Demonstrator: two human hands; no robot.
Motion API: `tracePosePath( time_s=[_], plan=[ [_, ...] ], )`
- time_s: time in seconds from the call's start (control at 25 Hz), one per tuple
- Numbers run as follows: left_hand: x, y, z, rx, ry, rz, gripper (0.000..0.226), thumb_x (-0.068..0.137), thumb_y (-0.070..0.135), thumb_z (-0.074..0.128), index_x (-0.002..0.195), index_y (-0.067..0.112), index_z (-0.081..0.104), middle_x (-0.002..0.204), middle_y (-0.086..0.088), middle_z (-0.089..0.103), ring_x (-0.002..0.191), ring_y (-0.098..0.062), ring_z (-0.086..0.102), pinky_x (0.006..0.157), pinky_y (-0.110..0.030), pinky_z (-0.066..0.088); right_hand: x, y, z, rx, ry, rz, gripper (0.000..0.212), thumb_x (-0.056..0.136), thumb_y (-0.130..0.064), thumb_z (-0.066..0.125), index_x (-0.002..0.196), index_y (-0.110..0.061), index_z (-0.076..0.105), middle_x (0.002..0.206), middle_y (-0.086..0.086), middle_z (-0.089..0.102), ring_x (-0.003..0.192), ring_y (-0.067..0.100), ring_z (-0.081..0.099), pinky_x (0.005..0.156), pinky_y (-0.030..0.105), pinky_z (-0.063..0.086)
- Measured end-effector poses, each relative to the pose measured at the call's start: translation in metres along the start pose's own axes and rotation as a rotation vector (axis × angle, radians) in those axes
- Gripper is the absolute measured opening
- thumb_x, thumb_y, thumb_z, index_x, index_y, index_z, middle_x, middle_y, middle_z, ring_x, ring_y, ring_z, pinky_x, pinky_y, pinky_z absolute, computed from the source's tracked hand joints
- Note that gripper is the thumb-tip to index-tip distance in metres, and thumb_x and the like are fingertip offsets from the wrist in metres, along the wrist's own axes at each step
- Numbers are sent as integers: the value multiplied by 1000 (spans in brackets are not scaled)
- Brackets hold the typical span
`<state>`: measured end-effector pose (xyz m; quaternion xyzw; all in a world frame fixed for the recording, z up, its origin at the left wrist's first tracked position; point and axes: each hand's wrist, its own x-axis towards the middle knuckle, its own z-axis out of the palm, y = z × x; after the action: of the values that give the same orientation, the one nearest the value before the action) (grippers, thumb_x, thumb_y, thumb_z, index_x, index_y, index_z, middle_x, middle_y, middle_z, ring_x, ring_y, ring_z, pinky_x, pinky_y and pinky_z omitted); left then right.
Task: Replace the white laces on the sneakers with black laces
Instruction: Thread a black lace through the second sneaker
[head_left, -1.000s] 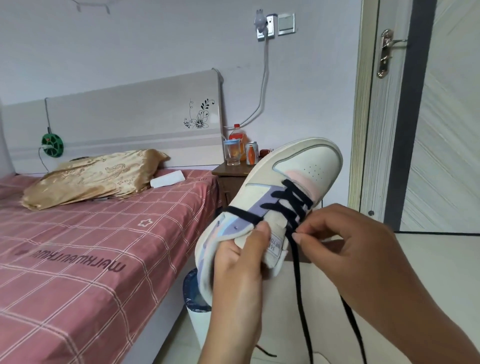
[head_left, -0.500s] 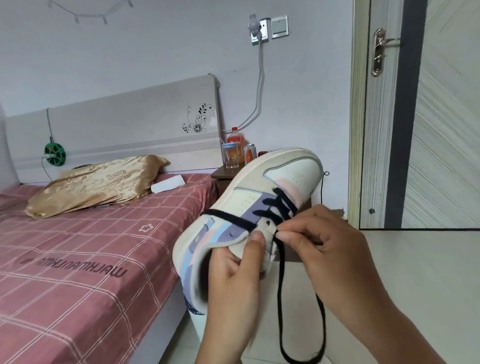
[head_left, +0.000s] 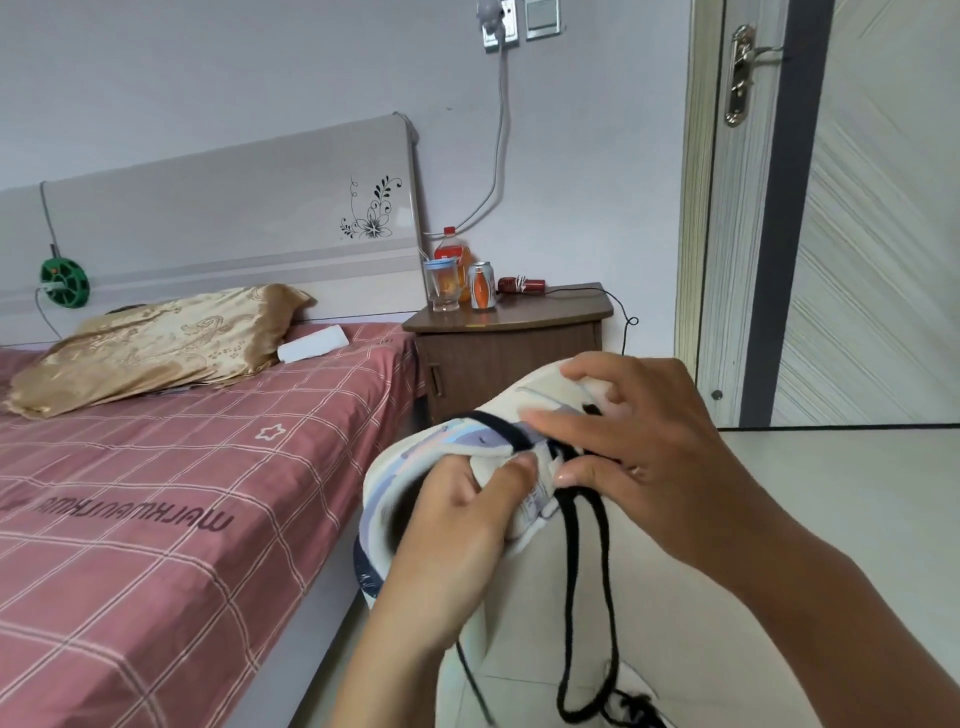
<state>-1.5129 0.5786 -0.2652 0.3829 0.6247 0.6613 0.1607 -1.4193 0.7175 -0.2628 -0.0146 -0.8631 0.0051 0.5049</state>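
I hold the sneaker (head_left: 447, 457) up beside the bed (head_left: 156, 493). My left hand (head_left: 457, 530) grips its collar; my right hand (head_left: 639, 457) pinches the black lace (head_left: 571, 571) over the tongue.

Both forearms bare, no sleeves in view. Left hand (head_left: 457, 519) unadorned. Right hand (head_left: 649, 447): thin ring on one finger.

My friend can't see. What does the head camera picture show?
Two hands hold a pale sneaker in the air: the left hand grips its tongue, and the right hand pinches the black lace, which hangs down in a loop beside a bed.
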Motion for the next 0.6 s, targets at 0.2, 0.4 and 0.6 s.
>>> tracePosePath(
  time_s=[0.2,0.4,0.6],
  plan=[
    [10,-10,-10,-118,-80,-268,18,87,7,54,70,5,60,59,-12,55,48,-18,52,46,-22,41,-8,-6,6,304,-184,148,14,75,-37,66,73,-25,71,83,-16,67,86,9,57,79,27,43],
    [18,-36,-20,176,-83,-445,15,78,11,57,63,14,57,51,2,52,45,-12,49,49,-19,36,-19,35,-7,462,-310,685,7,78,-22,73,74,-20,68,74,-7,68,67,6,60,62,8,43],
    [19,-43,-29,345,-274,-514,10,68,21,59,63,13,56,61,-6,50,56,-18,46,60,-29,35,-96,118,-1,-79,-301,1122,13,89,-21,63,87,-8,65,91,13,67,84,27,59,72,31,40]
  ],
)
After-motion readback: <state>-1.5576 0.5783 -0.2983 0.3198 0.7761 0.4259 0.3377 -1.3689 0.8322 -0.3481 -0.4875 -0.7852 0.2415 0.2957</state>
